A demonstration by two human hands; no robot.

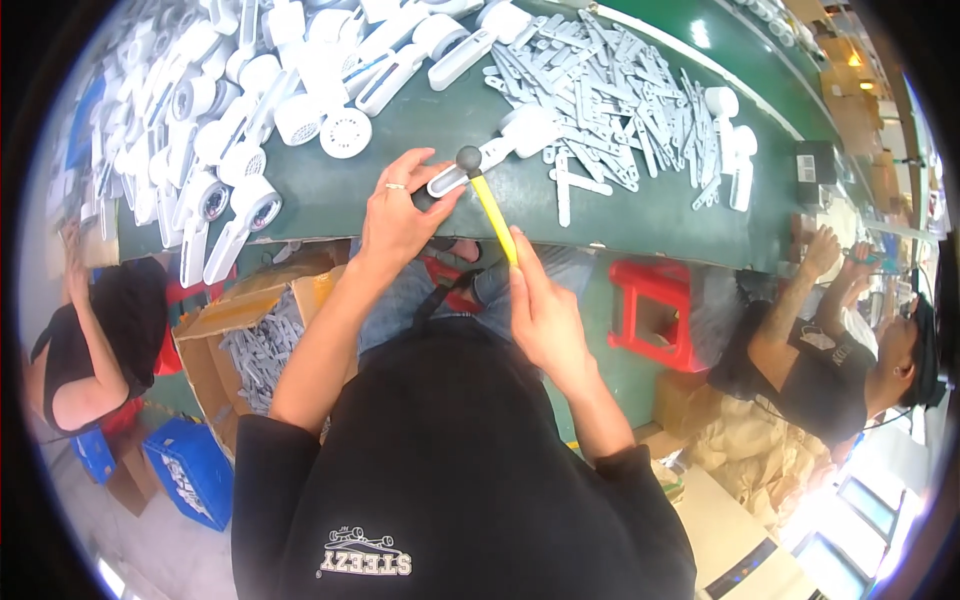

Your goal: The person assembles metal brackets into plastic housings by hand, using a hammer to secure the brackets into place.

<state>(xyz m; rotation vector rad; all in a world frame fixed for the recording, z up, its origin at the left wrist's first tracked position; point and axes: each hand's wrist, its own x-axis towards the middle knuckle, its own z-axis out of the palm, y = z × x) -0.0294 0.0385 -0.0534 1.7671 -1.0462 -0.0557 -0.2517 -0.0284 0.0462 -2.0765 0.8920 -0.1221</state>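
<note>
Mallet [489, 208] with a yellow shaft and rounded black head, together with a white device [508, 142] composed of a long handle and a round head. I viewed both on the green bench [320, 195], near its near edge. The white device lay obliquely, handle toward the near left, round head toward the far right beside a heap of flat grey strips [600, 95]. My right hand [545, 315] was closed around the lower shaft, forefinger laid along it. My left hand [398, 215] pinched the near end of the device's handle between thumb and curled fingers. The black head overlapped the middle of that handle; from this angle I could not tell whether the two touched.

Handling: I judged the white device light and stiff, probably moulded plastic, with a smooth surface liable to slide or roll on the bench unless pinned. Its round head seemed the more fragile portion, so I rated the handle's near end the better hold, provided the fingertips kept clear of the black head. The mallet appeared weighted toward its head, which looked rubbery and perhaps kinder to the shell than metal; I considered the low grip suitable for short, controlled taps.

Surroundings: similar white units [262, 70] were heaped at the far left, and an open carton [225, 310] of grey pieces stood below the bench at left.
</note>
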